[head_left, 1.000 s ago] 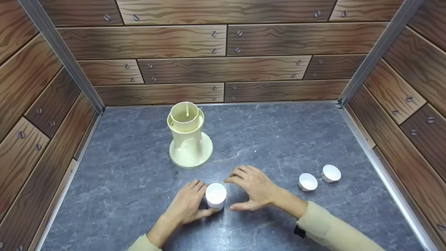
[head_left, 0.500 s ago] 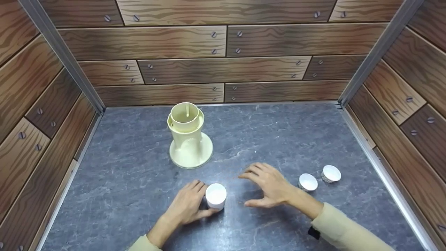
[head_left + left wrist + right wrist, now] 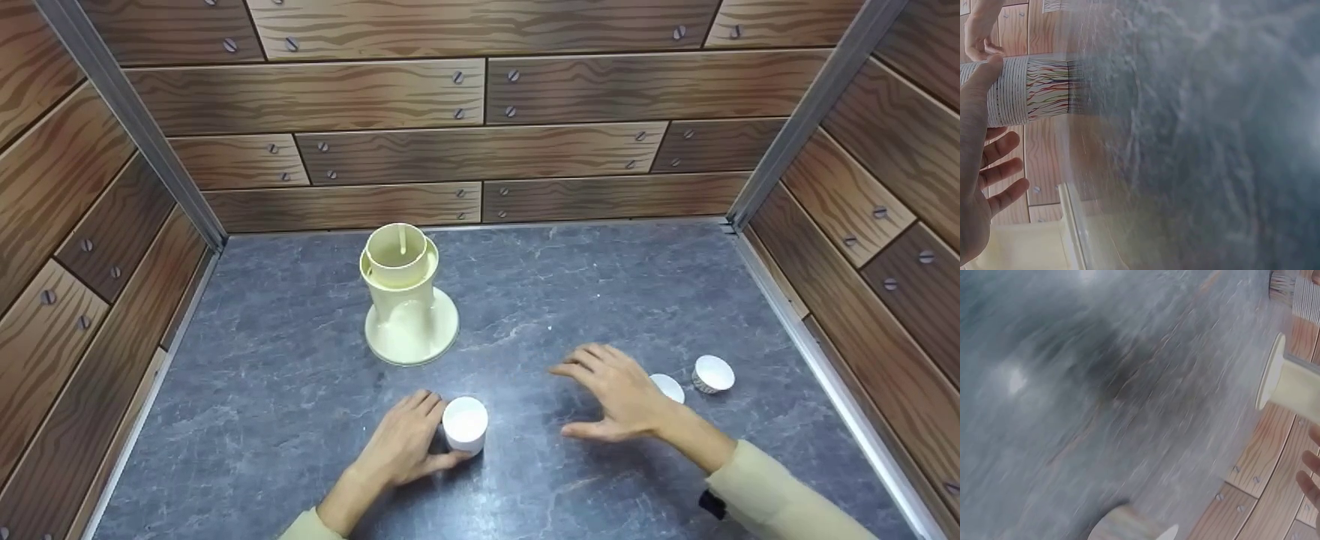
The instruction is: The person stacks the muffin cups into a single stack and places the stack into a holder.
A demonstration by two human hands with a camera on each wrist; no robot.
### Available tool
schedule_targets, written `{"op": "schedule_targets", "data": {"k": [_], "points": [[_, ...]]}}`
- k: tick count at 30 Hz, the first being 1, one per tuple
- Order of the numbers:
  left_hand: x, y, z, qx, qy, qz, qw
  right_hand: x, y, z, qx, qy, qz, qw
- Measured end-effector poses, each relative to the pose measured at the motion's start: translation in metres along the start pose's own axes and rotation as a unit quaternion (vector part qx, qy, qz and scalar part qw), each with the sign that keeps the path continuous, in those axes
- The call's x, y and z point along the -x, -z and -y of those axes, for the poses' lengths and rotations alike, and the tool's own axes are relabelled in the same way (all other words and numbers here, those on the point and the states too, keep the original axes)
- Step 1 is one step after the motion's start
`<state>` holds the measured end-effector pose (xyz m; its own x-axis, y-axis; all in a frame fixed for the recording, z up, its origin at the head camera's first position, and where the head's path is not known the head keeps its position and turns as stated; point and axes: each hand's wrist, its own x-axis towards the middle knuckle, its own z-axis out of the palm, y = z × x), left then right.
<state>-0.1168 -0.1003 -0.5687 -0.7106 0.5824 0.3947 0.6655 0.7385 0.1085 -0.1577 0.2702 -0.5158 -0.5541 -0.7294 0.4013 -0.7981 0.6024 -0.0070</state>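
Observation:
A stack of small white cups (image 3: 465, 421) stands upright on the grey tabletop, front centre. My left hand (image 3: 405, 439) holds it from the left, with thumb and index finger on either side. In the left wrist view the stack (image 3: 1047, 87) shows many nested rims above a coloured line pattern, while the other fingers (image 3: 1006, 194) extend away from it. Over the table to the right, my right hand (image 3: 619, 394) is spread and holds nothing. It partly hides a single white cup (image 3: 667, 388). Another small cup (image 3: 712, 374) sits just beyond that one.
A cream plastic stand (image 3: 411, 330) with a round base and an open tube top stands behind the stack, left of centre. Wood-patterned walls (image 3: 480, 154) enclose the tabletop at the back and both sides.
My right hand has moved right, away from the stack and toward the two single cups, now covering part of the nearer one. The left hand and the stack have stayed in place.

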Motion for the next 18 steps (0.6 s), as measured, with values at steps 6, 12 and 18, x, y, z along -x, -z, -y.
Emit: {"op": "schedule_targets", "data": {"k": [6,12,18], "points": [[0.000,-0.001,0.000,0.000,-0.002,-0.007,1.0000,0.014,0.007,-0.016,0.019,0.010,-0.003,0.9998],[0.000,0.000,0.000,-0.003,-0.004,-0.005,1.0000,0.028,0.010,-0.030,0.034,0.023,-0.013,0.9991],[0.000,0.001,0.000,-0.008,-0.003,0.000,1.0000,0.041,0.014,-0.044,0.067,0.025,0.000,0.9975]]}}
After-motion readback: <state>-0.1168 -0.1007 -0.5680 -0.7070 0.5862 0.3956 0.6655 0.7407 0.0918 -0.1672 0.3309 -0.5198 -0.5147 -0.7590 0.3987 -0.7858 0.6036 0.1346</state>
